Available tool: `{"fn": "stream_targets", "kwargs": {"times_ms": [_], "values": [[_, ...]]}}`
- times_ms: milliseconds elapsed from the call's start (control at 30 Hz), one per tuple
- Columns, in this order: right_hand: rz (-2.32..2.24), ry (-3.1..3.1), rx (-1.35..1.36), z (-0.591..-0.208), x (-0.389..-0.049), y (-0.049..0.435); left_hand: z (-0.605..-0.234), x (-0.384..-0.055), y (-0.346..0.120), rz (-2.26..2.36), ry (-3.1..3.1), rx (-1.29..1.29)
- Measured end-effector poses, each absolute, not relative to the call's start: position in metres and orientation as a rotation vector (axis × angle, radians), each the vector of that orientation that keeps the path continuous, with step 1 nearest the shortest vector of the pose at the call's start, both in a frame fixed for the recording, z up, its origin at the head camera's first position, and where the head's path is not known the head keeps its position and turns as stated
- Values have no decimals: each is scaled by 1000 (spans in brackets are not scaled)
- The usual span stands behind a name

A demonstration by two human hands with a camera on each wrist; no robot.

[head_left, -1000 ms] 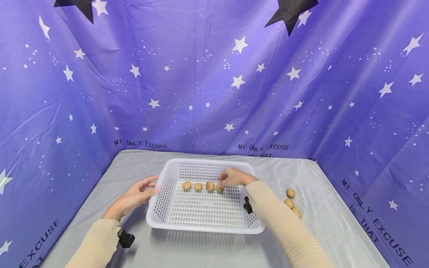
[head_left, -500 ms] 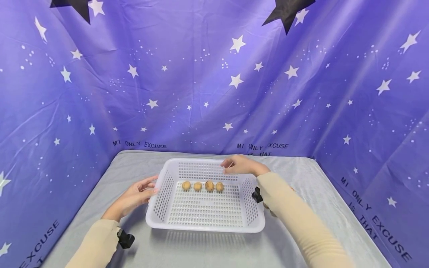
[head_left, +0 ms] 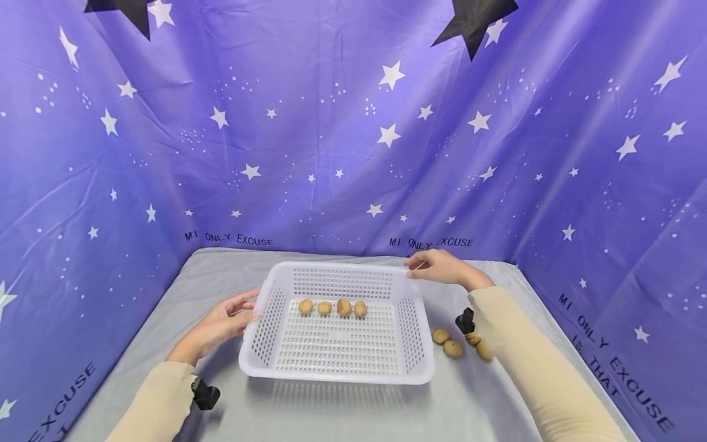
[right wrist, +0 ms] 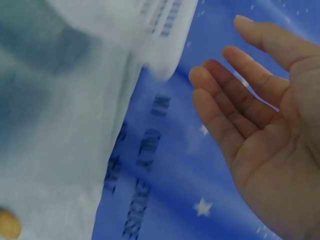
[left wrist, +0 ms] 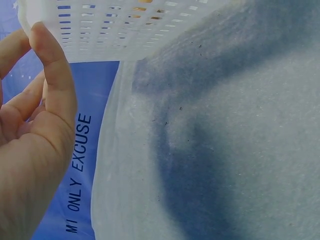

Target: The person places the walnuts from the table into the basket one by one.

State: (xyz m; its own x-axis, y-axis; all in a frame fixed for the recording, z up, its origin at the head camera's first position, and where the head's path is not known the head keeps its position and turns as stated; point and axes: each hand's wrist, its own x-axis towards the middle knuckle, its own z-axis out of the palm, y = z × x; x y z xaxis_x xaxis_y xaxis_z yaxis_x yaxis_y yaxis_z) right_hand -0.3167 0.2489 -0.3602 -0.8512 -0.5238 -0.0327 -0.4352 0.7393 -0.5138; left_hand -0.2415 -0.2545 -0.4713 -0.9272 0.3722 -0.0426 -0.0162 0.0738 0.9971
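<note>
A white perforated plastic basket point(head_left: 337, 379) stands on the table; several walnuts point(head_left: 343, 307) lie in a row on its floor, towards the back. My left hand point(head_left: 218, 324) holds the basket's left rim; in the left wrist view its thumb point(left wrist: 47, 45) bears on the rim. Near the basket's back right corner, my right hand point(head_left: 444, 268) is raised with loosely bent fingers. The right wrist view shows nothing in its palm point(right wrist: 272, 155). Outside the basket, several more walnuts point(head_left: 453, 349) lie to the right, some partly behind the right wrist's camera and sleeve.
A grey cloth point(head_left: 342, 417) covers the table. Purple curtains point(head_left: 309, 141) with white stars close off the back and both sides. Black cameras point(head_left: 206, 394) are strapped to both wrists.
My right hand has let go of the rightmost walnut in the row, risen, and moved right to the basket's back corner. More walnuts outside have come into sight. The left hand stays on the rim.
</note>
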Motion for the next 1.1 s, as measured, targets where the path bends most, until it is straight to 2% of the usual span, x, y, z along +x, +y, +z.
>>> {"fn": "stream_targets", "kwargs": {"times_ms": [333,667,867,1100], "values": [[-824,2780,-644,-388,-308,316,-473,-240,-253,1947,2056,332],[-842,2767,-413,-434,-291,374,-474,-240,-255,1949,2051,326],[-900,2660,-308,-453,-284,397,-474,-241,-255,1954,2036,335],[-978,2633,-305,-463,-282,404,-475,-243,-255,1964,2029,350]]}}
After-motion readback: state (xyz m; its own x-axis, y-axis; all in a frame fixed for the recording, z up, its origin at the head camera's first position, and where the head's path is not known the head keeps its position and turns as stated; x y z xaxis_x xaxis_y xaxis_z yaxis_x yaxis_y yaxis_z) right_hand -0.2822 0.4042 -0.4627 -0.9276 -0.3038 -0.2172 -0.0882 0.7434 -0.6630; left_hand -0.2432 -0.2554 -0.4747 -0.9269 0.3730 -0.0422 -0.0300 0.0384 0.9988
